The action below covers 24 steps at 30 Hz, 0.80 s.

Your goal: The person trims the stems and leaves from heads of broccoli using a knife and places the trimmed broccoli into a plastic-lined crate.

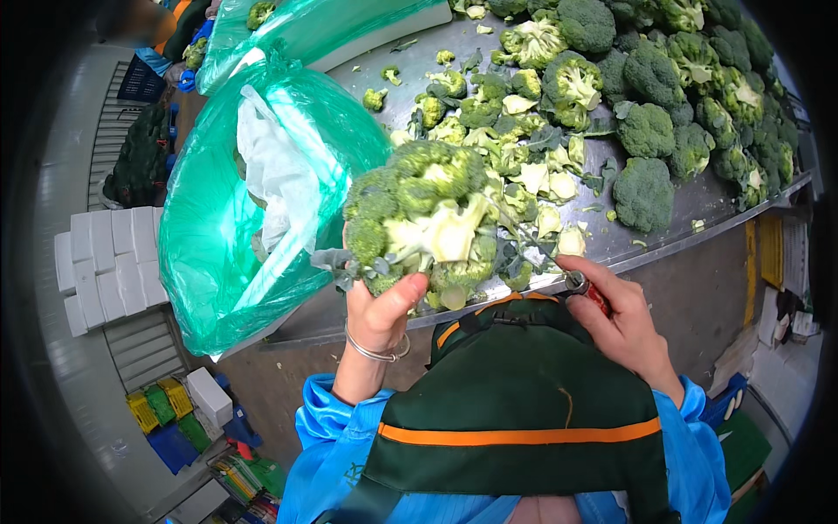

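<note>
A large broccoli head [422, 203] rests in my left hand [383, 308], its pale cut stem turned to the right. My right hand [619, 314] grips a knife by its red handle [597, 298]. The knife's thin blade [524, 232] reaches up and left toward the stem; whether its tip touches the stem I cannot tell. Cut stem pieces [540, 180] and small florets [448, 98] lie beyond the held head on the metal table [599, 229]. Left of my left hand stands a box lined with green plastic film [203, 262], with a white sheet [278, 170] inside.
Whole broccoli heads [655, 78] are heaped at the table's right. Another film-lined white box [386, 33] stands at the back. Stacked white boxes [118, 268] and coloured crates [163, 409] are on the left floor. Another person's blue-gloved hand [186, 80] shows at top left.
</note>
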{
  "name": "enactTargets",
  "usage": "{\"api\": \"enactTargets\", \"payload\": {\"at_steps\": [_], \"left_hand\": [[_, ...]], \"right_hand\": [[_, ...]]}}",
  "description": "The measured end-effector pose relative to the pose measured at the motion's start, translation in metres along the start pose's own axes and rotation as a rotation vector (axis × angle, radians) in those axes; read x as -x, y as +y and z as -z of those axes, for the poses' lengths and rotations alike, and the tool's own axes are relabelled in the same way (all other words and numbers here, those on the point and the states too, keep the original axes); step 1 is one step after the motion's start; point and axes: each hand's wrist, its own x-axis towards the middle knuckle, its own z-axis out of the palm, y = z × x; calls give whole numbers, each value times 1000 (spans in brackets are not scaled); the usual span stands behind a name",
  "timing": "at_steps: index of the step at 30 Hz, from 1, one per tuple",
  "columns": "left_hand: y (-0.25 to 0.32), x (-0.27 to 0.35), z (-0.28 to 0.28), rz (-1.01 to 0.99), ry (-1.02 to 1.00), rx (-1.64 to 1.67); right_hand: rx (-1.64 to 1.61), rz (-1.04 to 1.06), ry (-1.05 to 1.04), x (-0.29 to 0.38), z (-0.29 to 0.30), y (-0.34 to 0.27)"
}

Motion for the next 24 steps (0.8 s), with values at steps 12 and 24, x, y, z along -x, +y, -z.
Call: {"api": "enactTargets", "payload": {"at_steps": [12, 24], "left_hand": [[-13, 4, -16, -243, 265, -9], [-22, 6, -6, -585, 304, -635]], "right_hand": [[159, -44, 28, 8, -29, 2], [118, -183, -73, 3, -39, 1]]}}
